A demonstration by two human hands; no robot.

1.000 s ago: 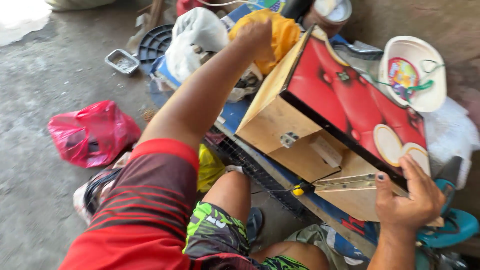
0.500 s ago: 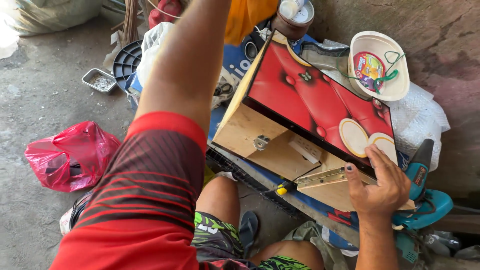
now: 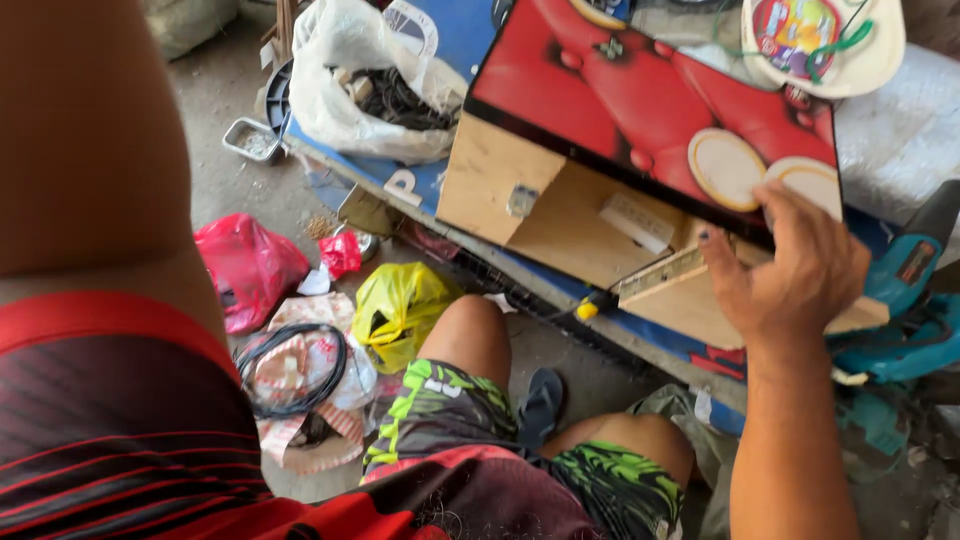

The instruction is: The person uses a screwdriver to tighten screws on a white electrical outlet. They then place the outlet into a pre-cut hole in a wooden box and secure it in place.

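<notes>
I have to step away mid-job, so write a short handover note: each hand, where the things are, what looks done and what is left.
Right hand: gripping the lower corner of the wooden box with its red patterned panel, which lies tilted on the blue board.
Left hand: out of view; only the raised arm shows.
Screwdriver lies under the box edge; teal drill beside the right hand.
Done and left: cannot tell.

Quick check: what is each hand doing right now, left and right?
Left hand: out of view; only the raised upper arm shows.
Right hand: gripping the lower corner of the wooden box, fingers over its red panel.
</notes>
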